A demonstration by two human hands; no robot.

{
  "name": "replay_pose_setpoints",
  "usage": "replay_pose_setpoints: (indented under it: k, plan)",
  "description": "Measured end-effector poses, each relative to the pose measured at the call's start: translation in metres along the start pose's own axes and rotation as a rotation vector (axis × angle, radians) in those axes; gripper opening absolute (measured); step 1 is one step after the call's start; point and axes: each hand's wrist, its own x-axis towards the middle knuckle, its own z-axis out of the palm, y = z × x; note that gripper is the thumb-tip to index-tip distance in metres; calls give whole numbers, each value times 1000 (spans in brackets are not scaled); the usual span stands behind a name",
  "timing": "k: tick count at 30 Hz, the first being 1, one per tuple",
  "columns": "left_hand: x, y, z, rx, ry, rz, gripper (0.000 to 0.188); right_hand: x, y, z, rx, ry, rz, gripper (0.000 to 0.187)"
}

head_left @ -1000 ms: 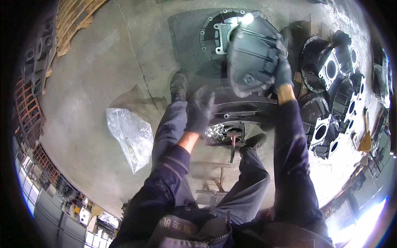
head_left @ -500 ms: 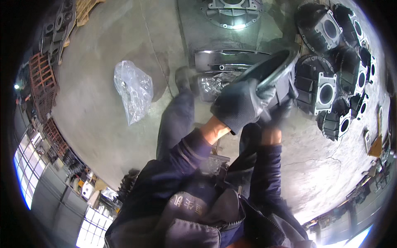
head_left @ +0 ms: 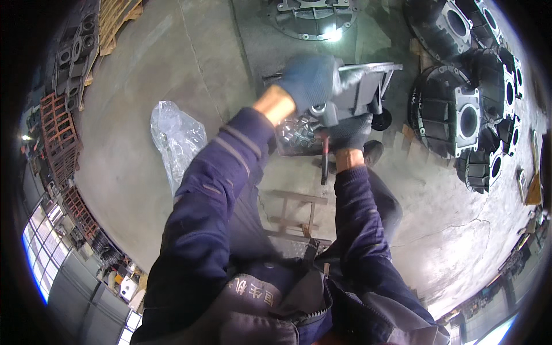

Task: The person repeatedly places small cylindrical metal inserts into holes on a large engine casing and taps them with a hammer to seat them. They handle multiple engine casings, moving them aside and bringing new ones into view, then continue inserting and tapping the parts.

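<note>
Head view, looking down past dark blue sleeves onto a grey concrete floor. Left hand (head_left: 307, 80), gloved in blue-grey, closed over the upper edge of a grey metal casting (head_left: 362, 86) and gripping it. Right hand (head_left: 349, 131), in a darker glove, clamped on the lower edge of the same casting from beneath. Casting held up between both hands, off the floor, tilted, its flat rim showing to the right of the left hand. Just under the hands, a tray of shiny small metal parts (head_left: 296, 135), partly hidden by the left wrist. Below the right hand, a thin red-handled tool (head_left: 325, 158) hanging down; whether held by that hand or merely lying behind it, cannot tell. Right of the right hand, a black shoe (head_left: 374, 152) on the floor. Left of the left forearm, a crumpled clear plastic bag (head_left: 175, 138) lying flat. Beyond the hands, a round flanged housing (head_left: 313, 14) under a bright glare. Well to the right of the hands, a cluster of dark housings (head_left: 460, 115) with round bores in pale square faces. Below the forearms, a small wooden frame (head_left: 299, 215) on the floor. Far to the left, rust-coloured racks (head_left: 57, 123) and wooden pallets (head_left: 118, 23).
</note>
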Motion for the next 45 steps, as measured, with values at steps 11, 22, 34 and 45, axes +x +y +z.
replay_pose_setpoints:
  k: [11,22,34,45]
  plan:
    - [21,-98,55,-41,319,231,37,34,68,32,-297,-54,-407,67]
    - [4,-125,93,-197,573,-44,39,34,116,-4,787,-196,455,53]
    - [9,-130,92,-118,688,-159,74,-8,259,-48,-754,-116,111,32]
    - [-3,-125,89,-307,647,-131,63,28,285,67,-1349,-394,-389,24]
